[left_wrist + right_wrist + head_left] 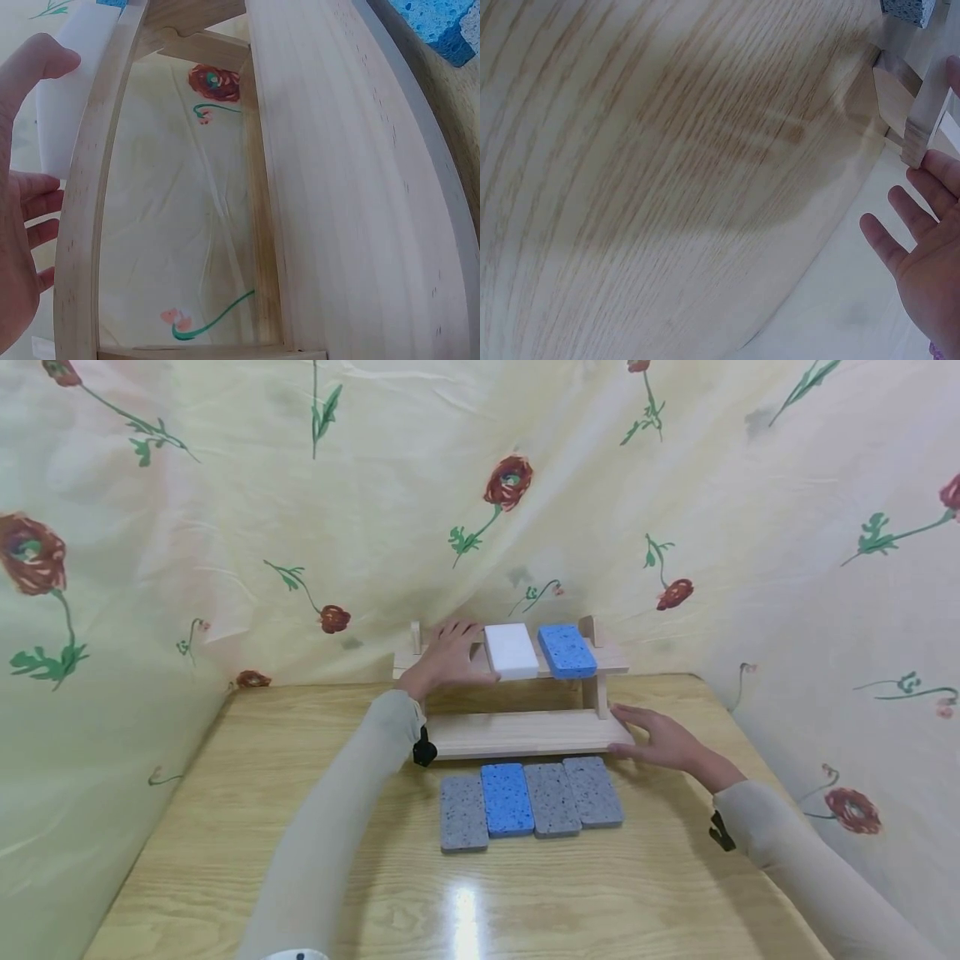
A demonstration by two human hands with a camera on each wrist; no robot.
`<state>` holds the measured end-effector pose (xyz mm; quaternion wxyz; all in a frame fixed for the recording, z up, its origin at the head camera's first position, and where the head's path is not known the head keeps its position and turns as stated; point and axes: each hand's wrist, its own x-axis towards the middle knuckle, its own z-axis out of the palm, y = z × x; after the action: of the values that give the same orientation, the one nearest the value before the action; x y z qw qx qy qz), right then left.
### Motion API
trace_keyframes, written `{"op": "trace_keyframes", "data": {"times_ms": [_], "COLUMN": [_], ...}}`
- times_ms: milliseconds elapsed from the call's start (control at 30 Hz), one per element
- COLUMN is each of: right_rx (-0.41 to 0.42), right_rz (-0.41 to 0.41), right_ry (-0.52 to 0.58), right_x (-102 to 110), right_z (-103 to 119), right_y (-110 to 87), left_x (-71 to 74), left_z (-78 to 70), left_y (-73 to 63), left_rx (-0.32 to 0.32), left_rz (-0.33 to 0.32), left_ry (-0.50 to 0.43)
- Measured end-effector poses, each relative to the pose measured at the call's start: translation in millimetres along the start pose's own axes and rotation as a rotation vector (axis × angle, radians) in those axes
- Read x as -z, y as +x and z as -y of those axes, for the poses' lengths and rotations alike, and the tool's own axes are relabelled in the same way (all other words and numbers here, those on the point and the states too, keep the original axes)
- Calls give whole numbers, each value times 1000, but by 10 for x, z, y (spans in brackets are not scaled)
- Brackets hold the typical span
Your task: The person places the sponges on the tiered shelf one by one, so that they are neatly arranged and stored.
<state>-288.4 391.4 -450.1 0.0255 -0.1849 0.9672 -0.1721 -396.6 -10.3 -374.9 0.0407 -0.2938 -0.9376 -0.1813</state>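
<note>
A two-tier wooden rack stands at the back of the table. On its upper board lie a plain white sponge and a speckled blue sponge. My left hand is at the white sponge's left side, thumb at its front end and index finger toward its back; in the left wrist view thumb and index finger touch it. At the lower board's right end, my right hand holds the board between thumb and index finger, while the other fingers spread free in the right wrist view.
Before the rack, a row on the table holds a grey sponge, a blue sponge and two more grey sponges. The wooden table meets a flowered cloth behind and at both sides.
</note>
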Motion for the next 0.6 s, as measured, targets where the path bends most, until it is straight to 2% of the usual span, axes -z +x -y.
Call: {"op": "trace_keyframes", "data": {"times_ms": [367,600], "right_rx": [-3,9], "right_rz": [-1,-5], "right_ry": [4,7], "right_x": [19,7], "right_z": [42,34], "right_y": [2,-3], "left_x": [-22,-33], "left_z": [23,10], "left_y": [28,27], "left_rx": [6,16], "left_rz": [7,34], "left_ry": [-2,-15]}}
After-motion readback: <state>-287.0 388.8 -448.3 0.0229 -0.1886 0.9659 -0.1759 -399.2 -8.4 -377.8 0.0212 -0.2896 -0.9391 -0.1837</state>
